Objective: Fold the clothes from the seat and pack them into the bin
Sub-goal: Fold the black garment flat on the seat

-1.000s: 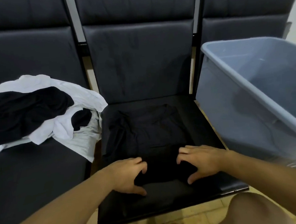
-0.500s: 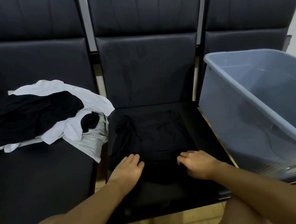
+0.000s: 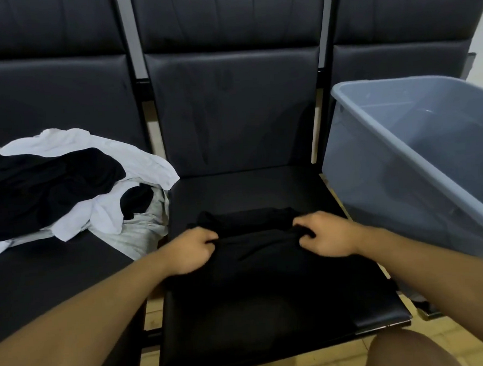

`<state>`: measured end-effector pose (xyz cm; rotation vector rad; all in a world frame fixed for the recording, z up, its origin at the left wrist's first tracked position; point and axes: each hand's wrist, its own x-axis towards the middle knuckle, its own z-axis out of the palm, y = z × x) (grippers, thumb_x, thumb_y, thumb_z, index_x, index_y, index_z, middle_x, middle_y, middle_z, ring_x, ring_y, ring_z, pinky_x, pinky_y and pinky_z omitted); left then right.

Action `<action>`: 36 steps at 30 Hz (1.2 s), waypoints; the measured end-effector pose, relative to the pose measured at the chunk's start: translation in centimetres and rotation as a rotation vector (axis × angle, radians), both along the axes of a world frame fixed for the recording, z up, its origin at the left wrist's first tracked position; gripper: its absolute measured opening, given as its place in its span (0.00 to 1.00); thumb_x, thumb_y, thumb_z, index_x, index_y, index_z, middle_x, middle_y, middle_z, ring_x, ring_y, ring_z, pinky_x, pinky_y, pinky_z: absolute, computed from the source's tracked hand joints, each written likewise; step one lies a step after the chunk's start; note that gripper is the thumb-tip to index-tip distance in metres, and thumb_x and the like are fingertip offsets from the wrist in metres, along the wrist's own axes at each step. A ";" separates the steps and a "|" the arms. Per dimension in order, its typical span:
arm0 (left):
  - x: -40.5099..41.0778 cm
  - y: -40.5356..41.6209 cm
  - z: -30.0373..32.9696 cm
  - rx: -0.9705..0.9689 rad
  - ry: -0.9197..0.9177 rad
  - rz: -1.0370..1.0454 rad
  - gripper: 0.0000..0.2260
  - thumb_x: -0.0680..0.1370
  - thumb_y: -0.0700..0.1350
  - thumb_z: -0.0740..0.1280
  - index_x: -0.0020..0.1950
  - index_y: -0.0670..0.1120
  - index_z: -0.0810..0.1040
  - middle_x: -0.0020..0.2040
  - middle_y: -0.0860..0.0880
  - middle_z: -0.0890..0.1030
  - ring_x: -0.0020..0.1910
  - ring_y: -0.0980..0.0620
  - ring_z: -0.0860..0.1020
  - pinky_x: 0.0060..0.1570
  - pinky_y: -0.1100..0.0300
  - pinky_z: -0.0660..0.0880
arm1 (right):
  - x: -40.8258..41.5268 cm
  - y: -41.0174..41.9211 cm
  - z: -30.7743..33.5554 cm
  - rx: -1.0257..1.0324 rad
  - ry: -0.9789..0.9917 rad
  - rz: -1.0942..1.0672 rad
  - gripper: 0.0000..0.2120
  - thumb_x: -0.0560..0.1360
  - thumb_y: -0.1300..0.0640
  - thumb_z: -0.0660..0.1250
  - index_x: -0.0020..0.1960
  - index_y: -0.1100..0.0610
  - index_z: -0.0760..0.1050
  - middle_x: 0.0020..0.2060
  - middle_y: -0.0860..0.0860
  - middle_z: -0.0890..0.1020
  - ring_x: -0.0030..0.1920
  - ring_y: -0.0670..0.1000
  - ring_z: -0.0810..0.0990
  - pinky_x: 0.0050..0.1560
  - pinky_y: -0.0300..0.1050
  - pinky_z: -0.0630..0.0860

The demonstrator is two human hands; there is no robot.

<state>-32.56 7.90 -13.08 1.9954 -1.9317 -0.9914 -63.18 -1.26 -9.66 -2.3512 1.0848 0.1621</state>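
Observation:
A black garment (image 3: 255, 238) lies on the middle seat (image 3: 249, 188), bunched into a short band with its near part draped toward the front edge. My left hand (image 3: 192, 249) grips its left side with curled fingers. My right hand (image 3: 325, 235) grips its right side the same way. A pile of white, grey and black clothes (image 3: 74, 190) sits on the left seat. The pale blue plastic bin (image 3: 419, 155) stands on the right seat, tilted, and nothing is visible inside it.
Three dark padded seats stand in a row with metal posts between the backrests. The bin's near wall rises just right of my right forearm. My knee (image 3: 414, 350) shows at the bottom right over a tiled floor.
Both hands went from lying flat on the spread garment to gripping its sides. The far half of the garment has come toward me, leaving the back of the seat bare.

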 end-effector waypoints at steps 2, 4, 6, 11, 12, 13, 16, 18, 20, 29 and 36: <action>0.6 -2.4 -0.2 -0.043 -0.021 0.067 0.10 0.79 0.40 0.62 0.45 0.49 0.82 0.44 0.48 0.84 0.47 0.50 0.80 0.52 0.59 0.74 | 1.2 -2.4 -0.3 -0.015 -0.019 -0.066 0.04 0.79 0.55 0.64 0.46 0.50 0.77 0.43 0.47 0.80 0.44 0.48 0.80 0.46 0.46 0.76; 1.2 -4.6 -0.7 -0.069 0.005 0.163 0.10 0.79 0.42 0.62 0.43 0.51 0.80 0.43 0.48 0.83 0.47 0.48 0.81 0.50 0.56 0.75 | 2.5 -4.8 -1.0 0.002 -0.026 -0.139 0.05 0.79 0.54 0.63 0.47 0.48 0.77 0.44 0.49 0.81 0.44 0.50 0.81 0.47 0.49 0.79; 1.5 -6.4 -1.7 -0.045 0.044 0.261 0.07 0.80 0.44 0.62 0.47 0.53 0.79 0.47 0.48 0.83 0.48 0.48 0.80 0.47 0.56 0.73 | 3.4 -7.0 -2.5 0.040 -0.027 -0.218 0.07 0.80 0.54 0.63 0.55 0.45 0.77 0.50 0.48 0.82 0.48 0.50 0.82 0.51 0.49 0.80; 0.8 -7.9 -5.8 -0.259 -0.221 0.445 0.15 0.79 0.42 0.63 0.66 0.45 0.74 0.62 0.41 0.74 0.61 0.37 0.73 0.62 0.47 0.70 | 4.8 -8.6 -7.4 -0.374 0.189 -0.361 0.20 0.82 0.51 0.59 0.73 0.52 0.67 0.65 0.54 0.75 0.64 0.57 0.73 0.62 0.52 0.70; 0.2 -7.5 -6.0 -0.410 -0.276 0.438 0.14 0.78 0.41 0.64 0.63 0.45 0.76 0.60 0.41 0.75 0.58 0.38 0.74 0.59 0.45 0.71 | 5.0 -8.0 -8.1 -0.491 0.107 -0.381 0.17 0.82 0.51 0.60 0.70 0.53 0.70 0.63 0.54 0.76 0.62 0.57 0.74 0.60 0.53 0.70; -0.6 -7.0 -6.1 -0.558 -0.302 0.381 0.11 0.77 0.41 0.64 0.59 0.45 0.77 0.56 0.43 0.76 0.54 0.39 0.74 0.55 0.45 0.72 | 5.2 -7.1 -8.7 -0.589 -0.013 -0.373 0.14 0.81 0.53 0.61 0.65 0.53 0.74 0.60 0.53 0.77 0.59 0.56 0.75 0.58 0.53 0.71; -3.1 -4.8 -7.3 -0.772 -0.245 0.010 0.08 0.77 0.44 0.61 0.52 0.47 0.78 0.50 0.48 0.76 0.47 0.45 0.74 0.49 0.47 0.75 | 5.3 -4.6 -10.2 -0.686 -0.267 -0.184 0.06 0.79 0.56 0.63 0.53 0.52 0.77 0.50 0.49 0.78 0.51 0.53 0.76 0.52 0.49 0.71; -4.2 -3.4 -9.0 -0.698 -0.293 -0.138 0.11 0.79 0.47 0.60 0.56 0.47 0.79 0.53 0.50 0.77 0.49 0.47 0.76 0.50 0.50 0.76 | 4.6 -3.8 -11.7 -0.594 -0.235 -0.068 0.08 0.80 0.55 0.62 0.57 0.52 0.78 0.55 0.48 0.79 0.56 0.52 0.77 0.58 0.46 0.70; -4.1 -2.9 -10.6 -0.591 -0.345 -0.081 0.18 0.80 0.52 0.57 0.65 0.47 0.77 0.61 0.50 0.76 0.59 0.49 0.76 0.59 0.53 0.75 | 4.1 -3.8 -13.0 -0.479 -0.161 -0.079 0.15 0.83 0.51 0.58 0.67 0.51 0.75 0.69 0.47 0.74 0.72 0.50 0.70 0.74 0.44 0.61; -2.4 -4.4 -10.6 -0.515 -0.570 -0.141 0.26 0.82 0.57 0.51 0.78 0.49 0.69 0.79 0.45 0.65 0.79 0.45 0.61 0.78 0.48 0.54 | 5.8 -1.7 -12.8 -0.302 0.071 -0.334 0.26 0.85 0.44 0.44 0.83 0.45 0.47 0.83 0.47 0.45 0.81 0.48 0.39 0.79 0.50 0.35; -1.2 -4.0 -6.9 -0.342 -0.508 0.338 0.25 0.79 0.55 0.68 0.72 0.44 0.70 0.70 0.41 0.67 0.68 0.39 0.67 0.66 0.47 0.69 | 9.3 3.1 -7.0 -0.071 0.545 -0.402 0.34 0.83 0.38 0.51 0.81 0.58 0.51 0.77 0.57 0.57 0.75 0.60 0.60 0.69 0.60 0.65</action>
